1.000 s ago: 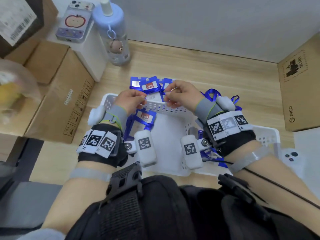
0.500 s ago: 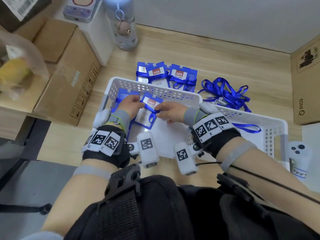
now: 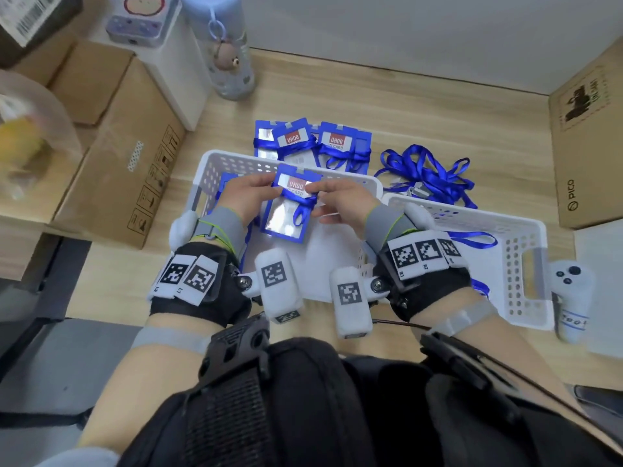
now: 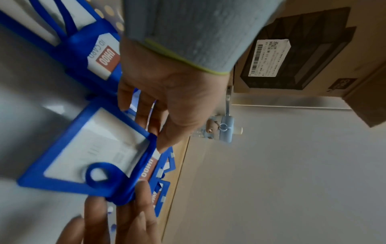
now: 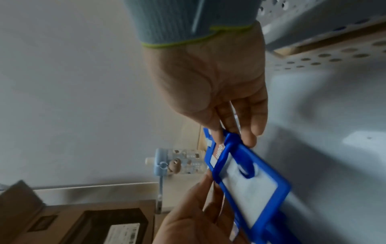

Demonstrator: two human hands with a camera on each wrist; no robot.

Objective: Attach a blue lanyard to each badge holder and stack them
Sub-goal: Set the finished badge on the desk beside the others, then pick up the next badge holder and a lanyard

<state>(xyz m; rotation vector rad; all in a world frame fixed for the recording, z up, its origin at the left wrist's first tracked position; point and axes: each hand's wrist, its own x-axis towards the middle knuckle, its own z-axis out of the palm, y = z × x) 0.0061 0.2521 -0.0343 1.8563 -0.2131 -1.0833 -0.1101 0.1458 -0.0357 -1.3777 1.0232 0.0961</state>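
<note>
A blue badge holder (image 3: 290, 210) with a blue lanyard (image 3: 303, 205) wrapped round its upper part hangs tilted over the left white basket (image 3: 215, 163). My left hand (image 3: 264, 185) pinches its top left corner. My right hand (image 3: 320, 193) pinches its right edge at the lanyard wrap. The left wrist view shows the holder (image 4: 94, 148) with a lanyard loop (image 4: 100, 173) across its clear window. The right wrist view shows my right hand (image 5: 236, 132) gripping the holder (image 5: 250, 181) at its top. Behind the basket, badge holders with lanyards (image 3: 313, 143) lie overlapping on the table.
Loose blue lanyards (image 3: 428, 176) are heaped at the back right. A second white basket (image 3: 519, 257) stands to the right, a controller (image 3: 569, 298) beside it. Another badge holder (image 4: 98, 61) lies in the left basket. Cardboard boxes (image 3: 128, 156) stand left, a bottle (image 3: 226, 55) behind.
My hands came back from the pile behind the basket, reached down into the left basket, and have now lifted a lanyard-wrapped badge holder up out of it.
</note>
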